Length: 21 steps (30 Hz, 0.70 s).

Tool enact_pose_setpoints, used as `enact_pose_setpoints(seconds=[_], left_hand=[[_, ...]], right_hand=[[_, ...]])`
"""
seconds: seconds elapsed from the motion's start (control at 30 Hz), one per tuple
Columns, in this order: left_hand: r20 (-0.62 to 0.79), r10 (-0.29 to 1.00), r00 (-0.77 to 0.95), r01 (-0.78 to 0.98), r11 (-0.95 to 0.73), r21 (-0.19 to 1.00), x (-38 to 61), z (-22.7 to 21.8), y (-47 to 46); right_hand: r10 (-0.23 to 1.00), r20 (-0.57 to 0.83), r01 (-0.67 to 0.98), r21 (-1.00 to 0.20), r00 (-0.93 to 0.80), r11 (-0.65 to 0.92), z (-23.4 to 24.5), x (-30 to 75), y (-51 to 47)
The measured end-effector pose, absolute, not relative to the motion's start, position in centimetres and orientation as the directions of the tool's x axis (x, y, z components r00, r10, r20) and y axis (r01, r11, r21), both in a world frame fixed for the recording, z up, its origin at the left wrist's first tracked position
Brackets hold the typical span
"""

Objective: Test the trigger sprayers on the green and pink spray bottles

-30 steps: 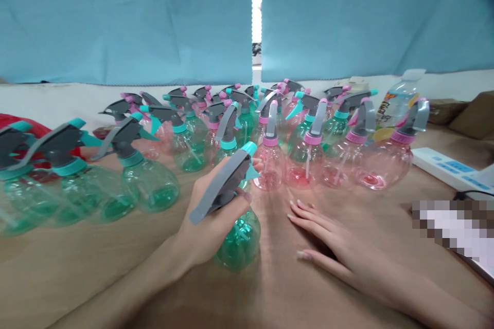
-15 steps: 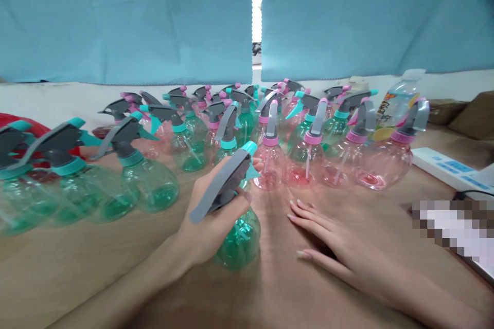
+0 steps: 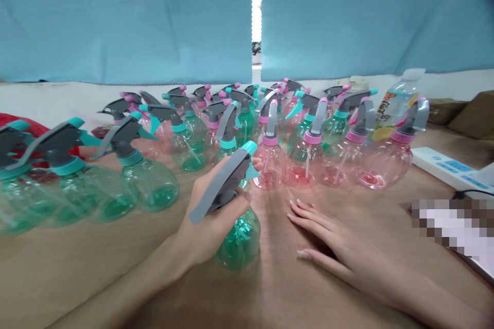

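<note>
My left hand [image 3: 210,218] is wrapped round the neck of a green spray bottle [image 3: 237,239] with a grey trigger and teal nozzle, standing on the brown table [image 3: 270,293]. My right hand [image 3: 328,236] lies flat on the table just to the right of that bottle, fingers stretched out and holding nothing. Beyond both hands stand several more spray bottles, green ones [image 3: 148,182] to the left and pink ones [image 3: 270,164] to the right.
A clear drink bottle [image 3: 397,100] stands at the back right behind the pink sprayers. A white flat device with blue markings [image 3: 447,169] lies at the right. Something red [image 3: 23,123] shows at the far left. Blue curtains [image 3: 127,20] hang behind the table.
</note>
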State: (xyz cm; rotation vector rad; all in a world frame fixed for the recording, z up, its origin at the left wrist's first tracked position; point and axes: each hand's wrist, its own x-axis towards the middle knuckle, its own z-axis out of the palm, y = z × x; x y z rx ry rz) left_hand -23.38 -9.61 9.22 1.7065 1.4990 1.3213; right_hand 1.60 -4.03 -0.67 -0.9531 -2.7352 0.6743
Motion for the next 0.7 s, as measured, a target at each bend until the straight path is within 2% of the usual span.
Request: enact_pose_setpoints(seconds=[0.3,0.7], left_hand=[[0.307,0.949,-0.072,0.423,-0.25,0.871,-23.47,9.21,-9.76],[0.316,0.945,-0.086,0.466,-0.242,0.851,-23.34,9.44,-9.62]], right_hand=[[0.621,0.051,0.512,-0.517,-0.782,0.687,-1.12,1.74,-3.93],[0.628,0.014,0.538,-0.5,-0.778,0.678,-0.58,1.59,-4.11]])
